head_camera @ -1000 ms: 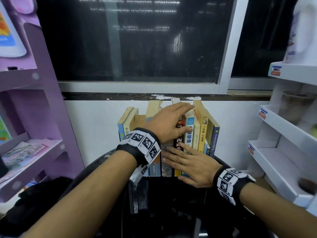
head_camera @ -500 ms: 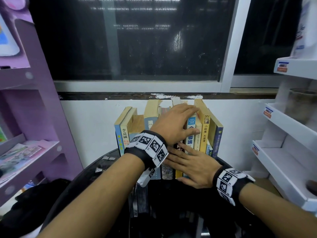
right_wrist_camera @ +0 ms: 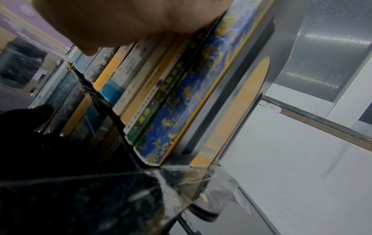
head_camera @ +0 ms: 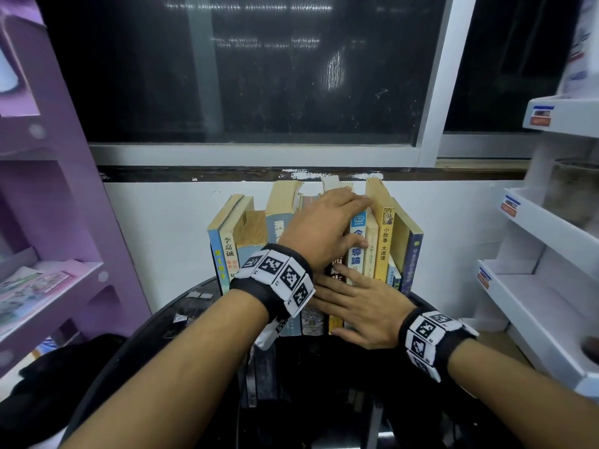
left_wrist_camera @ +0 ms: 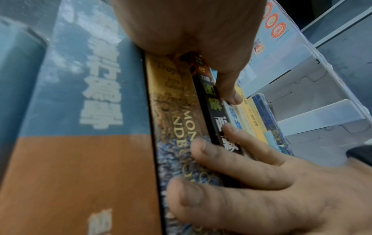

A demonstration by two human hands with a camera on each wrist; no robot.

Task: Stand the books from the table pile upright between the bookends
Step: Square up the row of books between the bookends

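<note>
Books (head_camera: pixel 382 241) stand upright in a row on the dark desk (head_camera: pixel 168 325) against the white wall, a bookend (right_wrist_camera: pixel 237 101) at their right end. Left hand (head_camera: pixel 321 231) lies over the tops of the middle books, fingers nearly straight, thumb on a spine. Right hand (head_camera: pixel 366 309) presses flat, fingers spread, against the lower spines, gripping nothing.

left hand (head_camera: pixel 319 230) covering middle spines, right hand (head_camera: pixel 364 307) hiding lower spines, bookend (right_wrist_camera: pixel 237 101) mostly behind books (head_camera: pixel 385 241)
</note>
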